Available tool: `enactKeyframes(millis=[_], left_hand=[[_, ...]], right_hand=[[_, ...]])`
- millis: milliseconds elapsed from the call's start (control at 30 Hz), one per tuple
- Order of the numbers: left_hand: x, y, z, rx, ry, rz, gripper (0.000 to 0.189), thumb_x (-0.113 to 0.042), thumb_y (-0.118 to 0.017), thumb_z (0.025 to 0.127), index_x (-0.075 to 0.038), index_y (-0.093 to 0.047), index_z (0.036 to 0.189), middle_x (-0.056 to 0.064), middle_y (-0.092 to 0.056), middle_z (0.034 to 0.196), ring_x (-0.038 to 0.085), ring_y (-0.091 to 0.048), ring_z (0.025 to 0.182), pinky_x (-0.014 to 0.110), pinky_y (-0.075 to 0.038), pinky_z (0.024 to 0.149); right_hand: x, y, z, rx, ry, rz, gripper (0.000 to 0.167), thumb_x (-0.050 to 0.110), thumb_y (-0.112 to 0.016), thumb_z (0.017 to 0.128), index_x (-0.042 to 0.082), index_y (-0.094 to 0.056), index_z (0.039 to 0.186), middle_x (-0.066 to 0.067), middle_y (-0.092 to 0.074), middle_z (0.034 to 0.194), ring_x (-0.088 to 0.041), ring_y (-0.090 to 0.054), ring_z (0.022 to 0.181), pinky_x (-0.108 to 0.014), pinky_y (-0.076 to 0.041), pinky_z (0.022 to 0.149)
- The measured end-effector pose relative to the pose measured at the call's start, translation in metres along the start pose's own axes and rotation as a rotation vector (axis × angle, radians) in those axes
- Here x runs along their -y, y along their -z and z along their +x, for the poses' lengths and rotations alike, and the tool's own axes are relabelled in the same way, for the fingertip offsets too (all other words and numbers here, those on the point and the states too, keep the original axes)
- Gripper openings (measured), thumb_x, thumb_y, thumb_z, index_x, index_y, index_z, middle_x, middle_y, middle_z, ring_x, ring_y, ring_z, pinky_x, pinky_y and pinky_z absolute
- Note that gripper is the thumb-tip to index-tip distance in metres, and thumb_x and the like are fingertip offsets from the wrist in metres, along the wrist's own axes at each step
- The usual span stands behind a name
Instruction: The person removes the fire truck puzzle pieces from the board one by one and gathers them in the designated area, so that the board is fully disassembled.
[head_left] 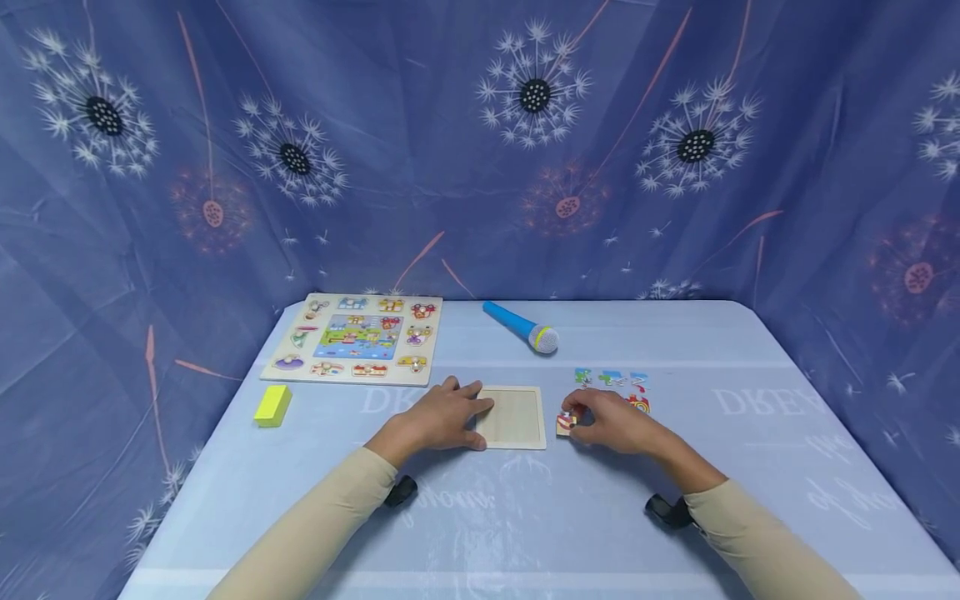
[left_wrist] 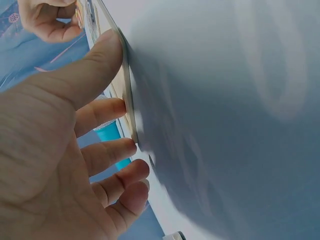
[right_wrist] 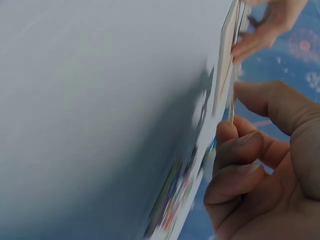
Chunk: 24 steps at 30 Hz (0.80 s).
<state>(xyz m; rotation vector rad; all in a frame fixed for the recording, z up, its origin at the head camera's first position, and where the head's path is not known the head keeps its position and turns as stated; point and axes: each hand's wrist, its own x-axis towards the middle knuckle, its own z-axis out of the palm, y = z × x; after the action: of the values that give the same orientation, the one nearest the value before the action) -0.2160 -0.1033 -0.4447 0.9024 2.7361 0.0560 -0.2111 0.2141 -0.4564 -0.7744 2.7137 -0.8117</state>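
A shallow wooden puzzle tray [head_left: 517, 419], bare inside, lies at the middle of the table. My left hand [head_left: 446, 414] rests at its left side, fingers spread; in the left wrist view the thumb and fingertips touch the tray's edge [left_wrist: 131, 107]. Just off the tray's right side, my right hand [head_left: 618, 423] pinches a small puzzle piece [head_left: 565, 426] with a red and white picture. The right wrist view has that thin piece [right_wrist: 231, 105] edge-on between thumb and fingers. Loose colourful puzzle pieces [head_left: 612, 379] lie behind the right hand, which partly covers some of them.
A larger wooden knob-puzzle board [head_left: 292, 362] lies at the back left, with a yellow block [head_left: 272, 406] in front of it. Behind the tray is a blue toy microphone [head_left: 517, 325]. A blue dandelion-print curtain [head_left: 450, 150] hangs around the table's back and sides.
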Motion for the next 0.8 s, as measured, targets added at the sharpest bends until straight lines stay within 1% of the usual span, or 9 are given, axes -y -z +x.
enactKeyframes(millis=[167,267,367,500,633,800], left_hand=[[0.0,-0.002,-0.001,-0.003,0.009,-0.003,0.074,-0.06,-0.072,0.088,-0.026,-0.053,0.151,0.007,-0.039,0.162,0.025,-0.046,0.117,0.044,-0.043,0.099],[0.0,-0.004,-0.001,-0.005,0.011,-0.008,0.075,-0.06,-0.071,0.088,-0.026,-0.052,0.151,0.007,-0.039,0.162,0.025,-0.046,0.117,0.044,-0.043,0.099],[0.0,-0.004,-0.002,-0.011,0.008,-0.011,0.075,-0.06,-0.072,0.087,-0.026,-0.053,0.151,0.007,-0.039,0.162,0.026,-0.047,0.118,0.045,-0.044,0.099],[0.001,-0.004,-0.002,-0.018,0.006,-0.012,0.074,-0.06,-0.072,0.087,-0.025,-0.053,0.151,0.007,-0.04,0.161,0.027,-0.047,0.119,0.046,-0.044,0.099],[0.0,-0.003,-0.002,-0.02,0.0,-0.016,0.074,-0.059,-0.072,0.088,-0.025,-0.053,0.151,0.008,-0.04,0.161,0.027,-0.047,0.12,0.046,-0.044,0.1],[-0.001,-0.002,-0.002,-0.022,-0.002,-0.013,0.074,-0.059,-0.072,0.088,-0.024,-0.053,0.151,0.008,-0.041,0.161,0.027,-0.047,0.121,0.046,-0.044,0.101]], right_hand=[[-0.018,0.01,-0.014,0.014,0.022,-0.075,0.027,0.014,-0.078,0.088,0.009,-0.069,0.112,0.007,-0.062,0.093,-0.01,-0.055,0.085,-0.029,-0.048,0.074],[-0.023,0.012,-0.019,0.028,0.041,-0.074,0.025,0.012,-0.077,0.089,0.007,-0.069,0.112,0.005,-0.06,0.09,-0.012,-0.054,0.083,-0.028,-0.046,0.071],[-0.025,0.013,-0.022,0.031,0.049,-0.075,0.025,0.012,-0.077,0.089,0.008,-0.069,0.112,0.005,-0.06,0.092,-0.013,-0.053,0.084,-0.027,-0.044,0.071],[-0.025,0.013,-0.022,0.03,0.041,-0.078,0.028,0.013,-0.078,0.089,0.009,-0.07,0.115,0.006,-0.061,0.096,-0.012,-0.054,0.087,-0.027,-0.045,0.074],[-0.025,0.012,-0.022,0.029,0.045,-0.078,0.029,0.014,-0.078,0.089,0.008,-0.071,0.116,0.006,-0.061,0.097,-0.011,-0.053,0.087,-0.027,-0.046,0.074],[-0.025,0.011,-0.022,0.007,0.054,-0.075,0.03,0.012,-0.078,0.088,0.008,-0.072,0.117,0.006,-0.061,0.096,-0.01,-0.054,0.086,-0.026,-0.046,0.073]])
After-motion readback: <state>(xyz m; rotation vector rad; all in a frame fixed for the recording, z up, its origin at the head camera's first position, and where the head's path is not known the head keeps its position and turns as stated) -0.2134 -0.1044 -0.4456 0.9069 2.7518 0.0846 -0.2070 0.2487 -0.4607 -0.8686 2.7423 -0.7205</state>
